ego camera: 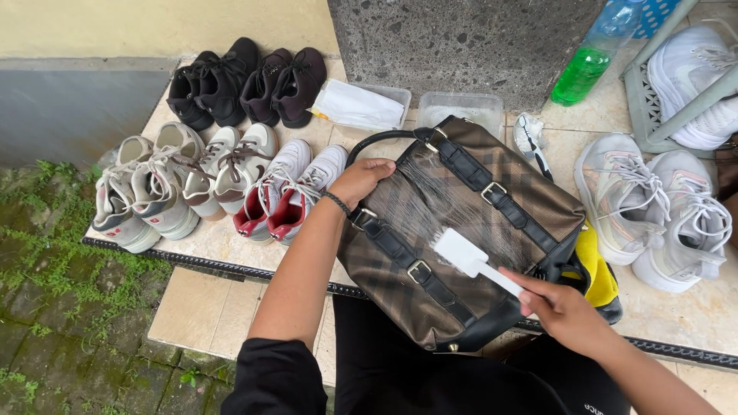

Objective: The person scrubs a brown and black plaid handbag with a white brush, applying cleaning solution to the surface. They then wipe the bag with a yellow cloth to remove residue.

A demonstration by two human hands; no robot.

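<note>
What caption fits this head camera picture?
Right hand scrubs a brown plaid bag with a white brush; left hand steadies it.

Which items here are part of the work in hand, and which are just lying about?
In use: brown checked bag, white brush, left hand, right hand.

Lying about: black shoes, white sneakers, green bottle, plastic tubs, yellow cloth.
</note>
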